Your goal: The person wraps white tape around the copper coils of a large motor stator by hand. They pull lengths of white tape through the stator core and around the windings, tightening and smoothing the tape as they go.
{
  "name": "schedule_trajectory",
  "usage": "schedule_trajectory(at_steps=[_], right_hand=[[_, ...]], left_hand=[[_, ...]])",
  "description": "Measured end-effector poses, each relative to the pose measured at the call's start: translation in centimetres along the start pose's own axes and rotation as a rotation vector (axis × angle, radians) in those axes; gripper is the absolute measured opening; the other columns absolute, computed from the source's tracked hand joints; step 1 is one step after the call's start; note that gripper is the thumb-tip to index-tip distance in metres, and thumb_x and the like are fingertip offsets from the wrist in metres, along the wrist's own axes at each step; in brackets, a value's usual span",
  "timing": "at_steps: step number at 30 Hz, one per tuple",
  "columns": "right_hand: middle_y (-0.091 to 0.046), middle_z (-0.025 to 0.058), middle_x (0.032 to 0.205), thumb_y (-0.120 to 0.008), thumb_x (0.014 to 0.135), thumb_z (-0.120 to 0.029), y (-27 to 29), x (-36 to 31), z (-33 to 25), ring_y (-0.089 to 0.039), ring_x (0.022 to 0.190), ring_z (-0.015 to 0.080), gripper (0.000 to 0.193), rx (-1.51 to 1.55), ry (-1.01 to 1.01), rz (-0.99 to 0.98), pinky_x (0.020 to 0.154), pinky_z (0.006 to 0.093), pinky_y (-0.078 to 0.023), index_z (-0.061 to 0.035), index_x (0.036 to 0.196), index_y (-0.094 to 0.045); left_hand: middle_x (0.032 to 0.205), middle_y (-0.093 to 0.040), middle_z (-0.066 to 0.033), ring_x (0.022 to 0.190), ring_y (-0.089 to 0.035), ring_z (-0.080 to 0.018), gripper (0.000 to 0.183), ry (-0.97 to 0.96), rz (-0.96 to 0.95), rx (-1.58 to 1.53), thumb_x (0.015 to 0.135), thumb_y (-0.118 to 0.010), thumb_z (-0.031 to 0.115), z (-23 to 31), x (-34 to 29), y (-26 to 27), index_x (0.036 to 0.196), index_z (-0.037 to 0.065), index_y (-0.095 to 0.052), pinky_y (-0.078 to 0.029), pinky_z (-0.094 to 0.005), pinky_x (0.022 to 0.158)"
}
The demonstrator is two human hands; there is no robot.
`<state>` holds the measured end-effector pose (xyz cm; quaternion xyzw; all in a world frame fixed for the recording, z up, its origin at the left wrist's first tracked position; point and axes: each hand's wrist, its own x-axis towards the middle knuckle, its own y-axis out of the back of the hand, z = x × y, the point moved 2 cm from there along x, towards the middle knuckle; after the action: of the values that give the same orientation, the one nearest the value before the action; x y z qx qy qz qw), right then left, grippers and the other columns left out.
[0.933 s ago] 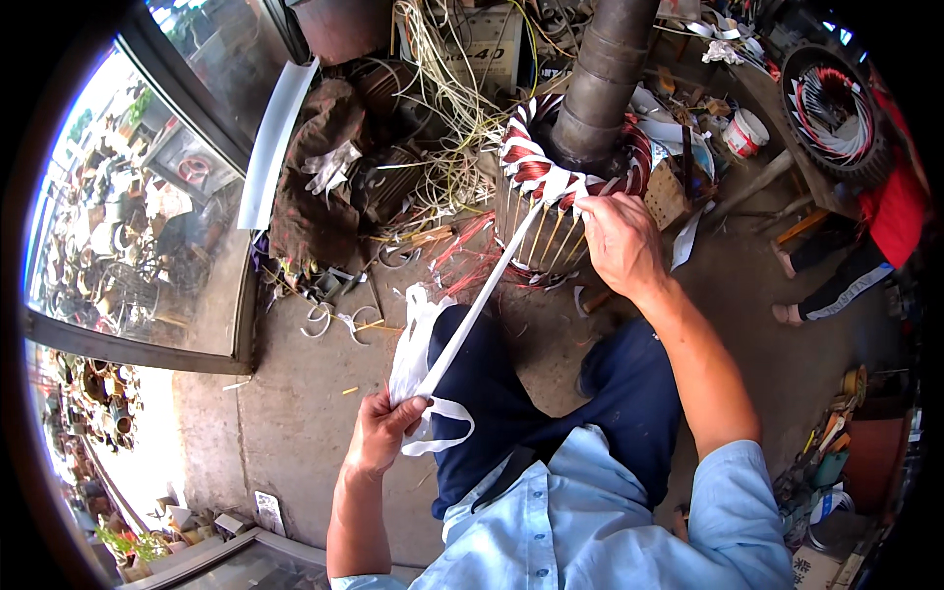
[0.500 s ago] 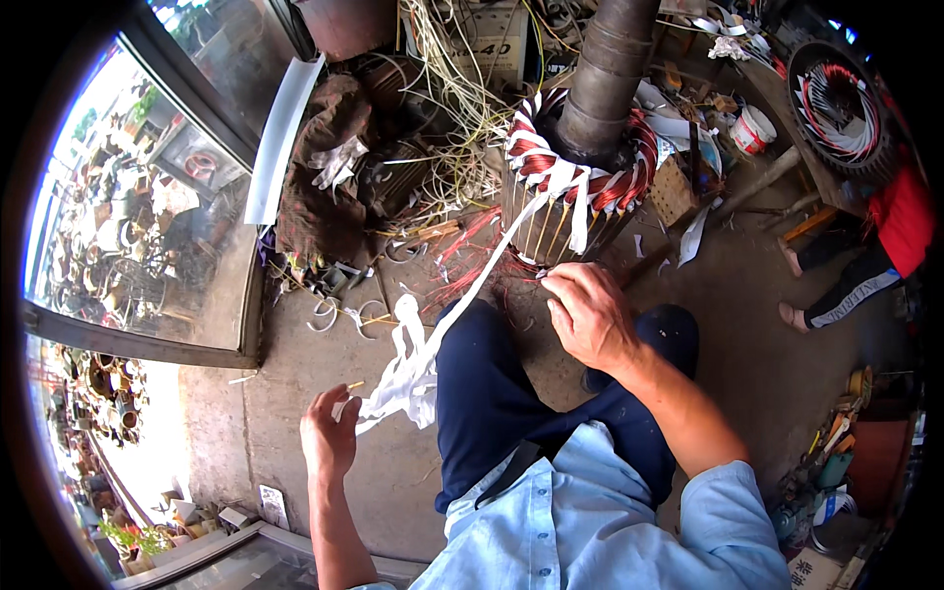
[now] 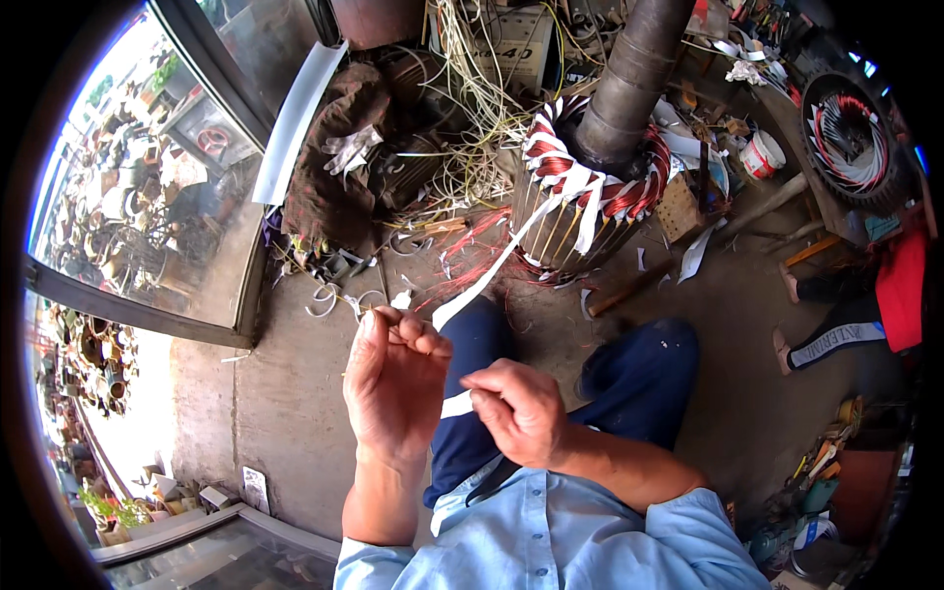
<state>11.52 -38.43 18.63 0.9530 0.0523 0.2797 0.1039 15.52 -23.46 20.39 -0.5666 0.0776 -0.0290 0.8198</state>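
In the head view, the step in hand appears to be handling the white tape (image 3: 462, 303): it runs from the near rim of the wound core (image 3: 543, 162), standing on the floor ahead of you, down to behind your left hand (image 3: 396, 393). That hand is palm up with fingers curled; I cannot tell whether its grip holds anything. Your right hand (image 3: 521, 413) has its grip pinched, seemingly on a stretch of tape showing between your 2 hands. The next move, I judge, calls for keeping the strip flat and untwisted.

A dark column (image 3: 634, 84) rises from the core's opening and stands in the way there. Red wires (image 3: 480, 264) lie near the strip and could snag it. Pale wires (image 3: 472, 88) heap behind; at right, another wound ring (image 3: 822, 147) rests on a worktop (image 3: 794, 138) near a person in red (image 3: 903, 295).
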Motion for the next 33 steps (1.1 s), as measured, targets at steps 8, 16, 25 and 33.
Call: schedule_trajectory(at_steps=[8,16,25,33], right_hand=[[-0.061,0.0017,0.07,-0.064,0.097,-0.002,7.4,0.4,0.8,-0.056,0.058,0.0064,0.014,-0.072,-0.232,0.183,0.053,0.0229,-0.046,0.0035,0.11,-0.063],[-0.062,0.007,0.067,-0.072,0.073,0.008,11.9,2.9,0.0,-0.059,0.052,0.0244,0.029,-0.478,0.128,-0.142,0.049,0.0354,-0.045,-0.0028,0.098,-0.063],[-0.063,0.0126,0.075,-0.073,0.079,0.008,18.4,9.4,0.6,-0.062,0.063,0.0289,0.019,-0.986,0.268,0.214,0.057,0.0371,-0.049,-0.0004,0.094,-0.064],[-0.062,0.0145,0.077,-0.071,0.079,0.004,20.8,12.8,1.0,-0.062,0.067,0.0358,0.017,-1.225,0.229,0.027,0.061,0.0426,-0.049,-0.0024,0.092,-0.062]], left_hand=[[0.082,-0.068,-0.0102,0.07,-0.062,-0.0176,0.019,-0.114,-0.118,0.395,0.095,-0.07,0.017,-3.1,2.7,3.2,0.104,0.001,-0.07,-0.051,-0.0317,0.067],[0.072,-0.065,-0.0079,0.062,-0.057,-0.0146,0.019,-0.02,-0.042,0.624,0.092,-0.073,0.014,-2.7,6.9,5.4,0.097,-0.003,-0.069,-0.044,-0.0258,0.055],[0.133,-0.055,-0.0224,0.126,-0.05,-0.0405,0.072,-0.27,-0.268,1.732,0.085,-0.077,0.023,-6.2,11.7,4.3,0.144,-0.002,-0.044,-0.042,-0.0452,0.106],[0.119,-0.065,-0.0242,0.113,-0.062,-0.0401,0.052,0.181,-0.564,1.607,0.092,-0.068,0.034,-7.5,10.3,4.0,0.126,-0.005,-0.06,-0.046,-0.0449,0.099]])
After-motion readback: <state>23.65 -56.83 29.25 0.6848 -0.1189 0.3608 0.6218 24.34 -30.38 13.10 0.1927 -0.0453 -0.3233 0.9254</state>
